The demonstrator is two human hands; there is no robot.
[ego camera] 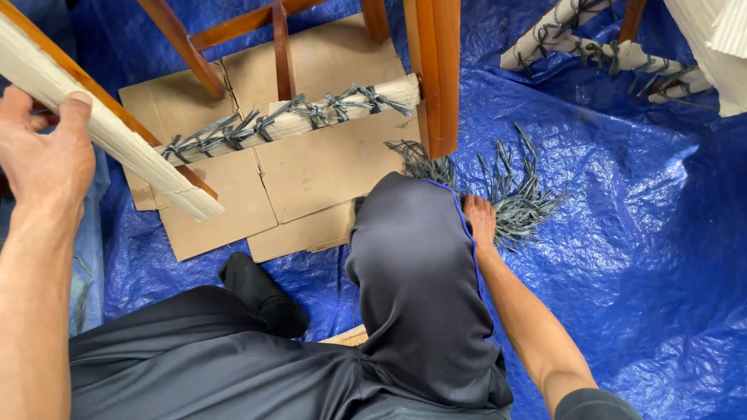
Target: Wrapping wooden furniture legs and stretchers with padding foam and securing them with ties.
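**Left hand on padded rail, right hand at loose ties**

Your left hand is closed around a padded chair rail, thumb on top. Your right hand rests on a pile of grey ties lying on the blue tarp; its fingers are hidden, so I cannot tell its grip. Behind your knee, a crossbar wrapped in padding and knotted ties lies over flattened cardboard.

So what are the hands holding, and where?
The left hand grips the pale wrapped rail of the chair, near its upper end. The right hand rests on the pile of grey strips; whether it grips any cannot be told.
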